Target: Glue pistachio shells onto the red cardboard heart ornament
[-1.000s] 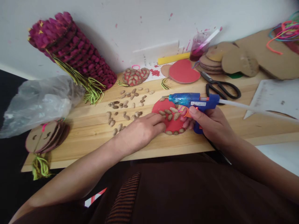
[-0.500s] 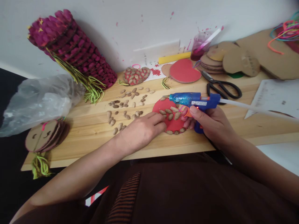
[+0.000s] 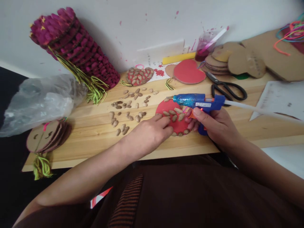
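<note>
"In the head view, where is the red card shape lying?"

"It is lying on the wooden table [image 3: 95, 148], between the hands; the red card shape [image 3: 162, 107] is carrying stuck peanuts [image 3: 181, 117], a few lining its near rim"

"And the left hand [image 3: 154, 131]?"

"Its fingers are curling narrowly over the shape's left edge; the tips are hiding, so I'm not telling whether they're pinching anything"

"The right one?"

"The right hand [image 3: 215, 122] is gripping a blue glue gun [image 3: 190, 100], whose nozzle [image 3: 169, 97] is pointing left, over the far edge"

"How much room are they having?"

"On the left, loose peanuts [image 3: 137, 118] are scattering beyond the knuckles. Black scissors [image 3: 217, 82] are sitting just behind the gun, and a long glue stick [image 3: 239, 105] is sticking out rightward. Towards the body, a strip of wood is running between the shape and the table's near edge"
</note>
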{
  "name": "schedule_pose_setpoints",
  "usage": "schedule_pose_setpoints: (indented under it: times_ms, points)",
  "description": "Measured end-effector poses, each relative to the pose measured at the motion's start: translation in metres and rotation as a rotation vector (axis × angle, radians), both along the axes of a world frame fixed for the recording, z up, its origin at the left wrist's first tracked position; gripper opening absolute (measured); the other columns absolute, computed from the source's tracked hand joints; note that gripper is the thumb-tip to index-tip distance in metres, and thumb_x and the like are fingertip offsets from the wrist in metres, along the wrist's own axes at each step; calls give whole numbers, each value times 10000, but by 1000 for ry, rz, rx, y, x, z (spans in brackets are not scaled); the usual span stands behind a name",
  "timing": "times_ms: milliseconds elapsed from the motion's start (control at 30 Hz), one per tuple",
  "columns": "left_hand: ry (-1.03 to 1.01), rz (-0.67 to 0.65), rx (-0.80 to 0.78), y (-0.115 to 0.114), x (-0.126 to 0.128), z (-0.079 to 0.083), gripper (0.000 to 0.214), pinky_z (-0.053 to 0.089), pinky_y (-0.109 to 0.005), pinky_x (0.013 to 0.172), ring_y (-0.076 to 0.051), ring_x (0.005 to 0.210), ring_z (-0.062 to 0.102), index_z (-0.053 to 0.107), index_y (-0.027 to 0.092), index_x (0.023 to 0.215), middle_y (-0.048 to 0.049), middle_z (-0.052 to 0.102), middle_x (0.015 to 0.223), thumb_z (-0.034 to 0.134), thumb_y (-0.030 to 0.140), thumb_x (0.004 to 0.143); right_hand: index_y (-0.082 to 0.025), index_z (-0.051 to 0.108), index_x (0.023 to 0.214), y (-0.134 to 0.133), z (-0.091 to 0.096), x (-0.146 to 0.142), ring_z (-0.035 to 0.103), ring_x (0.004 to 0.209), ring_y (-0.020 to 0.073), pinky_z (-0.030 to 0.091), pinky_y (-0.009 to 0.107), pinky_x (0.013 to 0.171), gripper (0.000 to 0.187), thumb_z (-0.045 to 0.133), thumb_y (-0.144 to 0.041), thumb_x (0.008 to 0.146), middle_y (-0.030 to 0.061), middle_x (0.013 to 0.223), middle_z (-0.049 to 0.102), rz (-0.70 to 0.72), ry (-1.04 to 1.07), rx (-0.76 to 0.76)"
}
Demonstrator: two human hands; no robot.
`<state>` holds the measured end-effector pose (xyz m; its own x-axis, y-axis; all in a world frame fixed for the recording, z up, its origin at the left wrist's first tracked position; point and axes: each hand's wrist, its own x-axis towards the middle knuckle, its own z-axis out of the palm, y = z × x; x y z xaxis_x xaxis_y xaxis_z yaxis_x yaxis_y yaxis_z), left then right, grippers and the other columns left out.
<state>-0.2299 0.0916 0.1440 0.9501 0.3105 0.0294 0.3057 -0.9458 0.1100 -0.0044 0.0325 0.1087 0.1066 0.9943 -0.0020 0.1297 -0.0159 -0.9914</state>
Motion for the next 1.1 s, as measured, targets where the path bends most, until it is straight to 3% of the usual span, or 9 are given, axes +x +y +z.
schedule_pose_setpoints:
  times_ms: [133,267,400,667,1100]
  points:
    - [-73,20,-44,1,-2,-2,201,541,-344,928,-213,1020,622,644,106,930,-111,652,1056,459,144,999,-244,714,789,0,1,-1,653,544,153,492,296,491,303,638,-515,902,18,671,691,-13,-15,5]
    - [-253,72,-225,6,-12,-10,184,548,-287,909,-167,1034,652,636,155,1103,-75,674,1117,483,167,1003,-252,715,789,0,1,-2,653,546,156,495,301,497,294,635,-510,905,12,661,692,-15,-20,-1]
    - [-341,104,-352,9,-17,-15,201,537,-270,948,-136,1050,655,644,164,1094,-62,678,1134,483,109,988,-252,712,784,0,-1,-1,658,553,159,488,301,504,285,619,-482,925,6,654,691,-7,-16,-9]
    - [-400,88,-232,7,-13,-23,159,551,-308,925,-170,1052,663,712,172,981,-81,698,1125,554,180,975,-247,712,785,0,1,-2,645,548,158,494,306,499,299,637,-510,903,11,663,687,-17,-27,-1]
    - [-373,115,-123,-1,-6,-23,255,546,-301,840,-170,955,646,706,154,908,-73,701,1006,477,200,1011,-244,709,764,0,2,0,649,549,172,506,310,495,326,644,-539,886,33,652,700,-19,-38,-30]
